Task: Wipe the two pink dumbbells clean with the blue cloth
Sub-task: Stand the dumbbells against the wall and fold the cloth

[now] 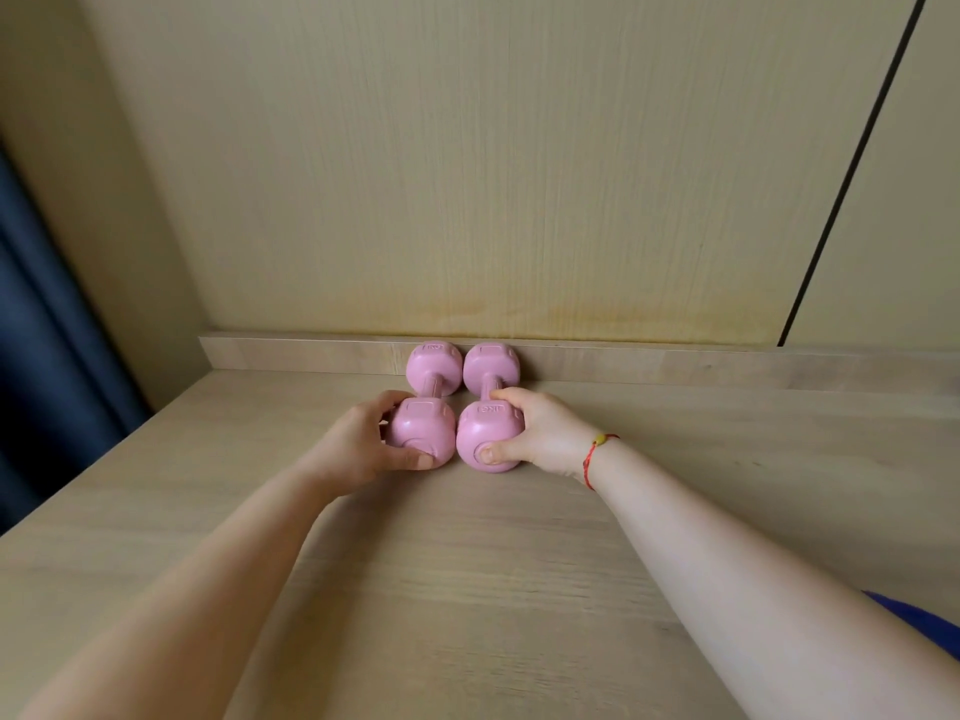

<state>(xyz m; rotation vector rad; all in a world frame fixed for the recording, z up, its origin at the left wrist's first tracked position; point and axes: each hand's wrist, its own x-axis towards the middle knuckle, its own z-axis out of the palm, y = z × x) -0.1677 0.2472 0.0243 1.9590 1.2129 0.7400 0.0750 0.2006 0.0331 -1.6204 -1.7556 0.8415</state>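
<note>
From the head view I have both pink dumbbells on the pale wooden table [467, 574], lying side by side with their handles pointing away from the camera. Their far heads sit against the low wooden ledge [675, 367] at the back of the table, under the light panelled wall [467, 174].

The 2 near heads are just beside each other, touching or nearly so (I cannot tell which from here).

The left hand [358, 444] grasps the near head of the left dumbbell [422, 426]. Its fingers curl round the outer side and its thumb is pressed on the rounded end face.

The right hand [540, 433] grasps the near head of the right dumbbell [485, 426] in a mirrored way, with its thumb on the end face and a finger reaching over the top to where the handle begins. A raised weight mark shows on the upper flat of that head.

Both dumbbells appear to rest on the table.

A red string bracelet [597, 454] with a small yellow bead circles the right wrist.

Of the blue cloth [924, 623] I see only an edge, at the lower right border just past the right forearm and well apart from the dumbbells.

A dark blue curtain [41, 330] hangs at the left border.
</note>
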